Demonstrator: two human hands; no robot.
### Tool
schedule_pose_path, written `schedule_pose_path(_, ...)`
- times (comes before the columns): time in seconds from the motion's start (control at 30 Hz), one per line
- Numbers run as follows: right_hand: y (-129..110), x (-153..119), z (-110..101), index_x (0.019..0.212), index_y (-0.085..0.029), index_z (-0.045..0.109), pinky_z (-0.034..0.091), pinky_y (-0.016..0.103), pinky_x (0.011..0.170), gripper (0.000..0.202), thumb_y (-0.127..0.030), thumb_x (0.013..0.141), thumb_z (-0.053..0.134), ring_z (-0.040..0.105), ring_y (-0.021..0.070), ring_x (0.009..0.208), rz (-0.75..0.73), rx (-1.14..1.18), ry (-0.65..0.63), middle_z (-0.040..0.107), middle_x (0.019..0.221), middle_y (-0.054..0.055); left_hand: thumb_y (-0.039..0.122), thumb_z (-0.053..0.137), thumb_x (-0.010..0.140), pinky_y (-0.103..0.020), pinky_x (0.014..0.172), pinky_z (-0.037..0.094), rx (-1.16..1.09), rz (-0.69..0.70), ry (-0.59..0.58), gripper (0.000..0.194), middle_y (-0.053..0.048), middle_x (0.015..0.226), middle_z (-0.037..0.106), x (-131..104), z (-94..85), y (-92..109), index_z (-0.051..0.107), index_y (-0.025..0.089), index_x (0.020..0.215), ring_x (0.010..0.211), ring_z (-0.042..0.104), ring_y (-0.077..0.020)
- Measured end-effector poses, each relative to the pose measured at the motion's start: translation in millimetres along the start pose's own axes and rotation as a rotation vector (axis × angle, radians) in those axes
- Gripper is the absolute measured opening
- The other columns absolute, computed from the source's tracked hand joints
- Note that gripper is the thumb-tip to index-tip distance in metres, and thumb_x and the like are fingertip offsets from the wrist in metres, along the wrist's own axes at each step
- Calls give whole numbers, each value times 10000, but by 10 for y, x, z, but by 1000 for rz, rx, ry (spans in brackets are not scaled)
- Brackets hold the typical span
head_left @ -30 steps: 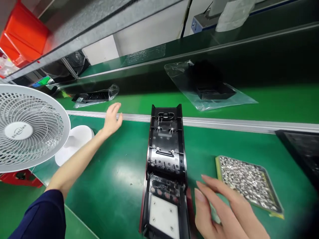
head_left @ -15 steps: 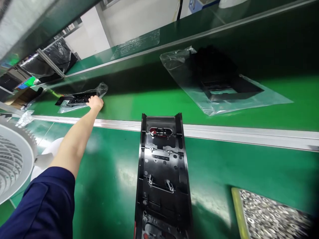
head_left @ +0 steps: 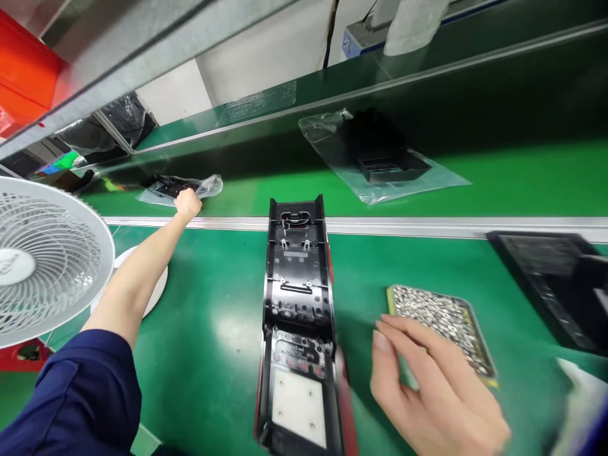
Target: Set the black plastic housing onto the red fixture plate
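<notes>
Left hand (head_left: 187, 204) closed on bagged black part (head_left: 178, 187) at upper left, not yet lifted; right hand (head_left: 427, 386) spread beside black housing (head_left: 297, 316).

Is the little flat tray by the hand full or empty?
Full: the tray beside the right hand is covered with small silvery metal parts.
</notes>
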State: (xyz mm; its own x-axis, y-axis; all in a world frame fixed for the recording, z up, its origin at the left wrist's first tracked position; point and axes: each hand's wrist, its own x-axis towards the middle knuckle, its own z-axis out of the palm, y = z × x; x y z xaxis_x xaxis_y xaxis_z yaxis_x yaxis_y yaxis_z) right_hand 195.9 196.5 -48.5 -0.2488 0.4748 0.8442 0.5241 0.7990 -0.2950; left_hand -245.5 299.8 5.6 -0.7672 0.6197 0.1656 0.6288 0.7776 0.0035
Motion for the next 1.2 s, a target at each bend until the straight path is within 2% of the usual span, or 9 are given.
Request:
schedule_pose_path(0.2, 21, 53, 41, 950, -105, 551, 494, 314, 790, 133, -101, 1043, 456, 589, 193, 869, -131, -14, 92, 561, 1031, 83, 110, 465, 865, -348, 917, 511, 25, 103, -41, 266, -160, 1047, 639, -567, -284, -265, 627, 23, 1057, 1072, 606, -219)
schedule_pose_path(0.43, -2, 69, 42, 936, -89, 518, 454, 294, 744, 142, -83, 1053, 439, 567, 198, 834, -145, 12, 135, 546, 999, 76, 106, 446, 834, -363, 865, 470, 6, 304, 9, 244, -138, 958, 655, -1391, -330, -683, 654, 52, 950, 964, 619, -259)
schedule_pose_path(0.57, 4, 64, 23, 922, -89, 525, 453, 265, 739, 188, -129, 1069, 415, 554, 170, 822, -130, 18, 162, 544, 976, 61, 152, 418, 802, -296, 692, 442, -107, 580, 184, 231, -96, 762, 617, -1959, -230, -1112, 632, 83, 748, 723, 588, -197)
schedule_pose_path(0.7, 158, 43, -49, 919, -86, 536, 458, 231, 773, 279, -191, 1099, 351, 541, 148, 858, -60, -49, 133, 531, 961, 55, 176, 429, 873, -242, 583, 433, -162, 918, 428, 235, -22, 660, 559, -2307, -66, -1634, 606, 87, 746, 586, 542, -118)
schedule_pose_path(0.8, 360, -22, -139, 903, -81, 552, 443, 251, 797, 276, -179, 1070, 355, 517, 167, 875, 48, -181, 32, 519, 951, 66, 98, 462, 882, -249, 630, 441, -93, 1059, 467, 136, -40, 700, 536, -2410, 32, -1938, 566, 81, 797, 659, 529, -136)
schedule_pose_path(0.9, 504, -99, -206, 891, -73, 580, 434, 270, 806, 134, -132, 980, 498, 493, 187, 846, 163, -303, -212, 510, 906, 65, 77, 464, 861, -310, 713, 475, 31, 1099, 390, 165, -107, 887, 563, -2575, 3, -2060, 554, 50, 997, 825, 541, -204)
schedule_pose_path(1.0, 521, -113, -204, 877, -67, 598, 439, 289, 831, 76, -125, 904, 639, 492, 200, 846, 283, -375, -477, 500, 877, 65, 156, 460, 872, -513, 979, 431, 117, 1065, 304, 413, -197, 1280, 493, -2811, -161, -1982, 469, 61, 1274, 1166, 489, -328)
schedule_pose_path(1.1, 458, -46, -146, 922, -62, 619, 445, 310, 840, 78, -108, 874, 660, 499, 220, 881, 402, -436, -647, 502, 944, 91, 287, 477, 846, -516, 1070, 377, 27, 962, 214, 485, -168, 1306, 488, -2999, -293, -1848, 476, 157, 1313, 1245, 457, -314)
schedule_pose_path(1.2, 386, 48, -72, 986, -52, 627, 463, 331, 841, 133, -79, 860, 661, 506, 238, 901, 498, -489, -741, 497, 1017, 112, 373, 483, 805, -503, 1066, 387, -60, 862, 80, 545, -170, 1258, 509, -3272, -207, -1803, 488, 170, 1311, 1225, 471, -311)
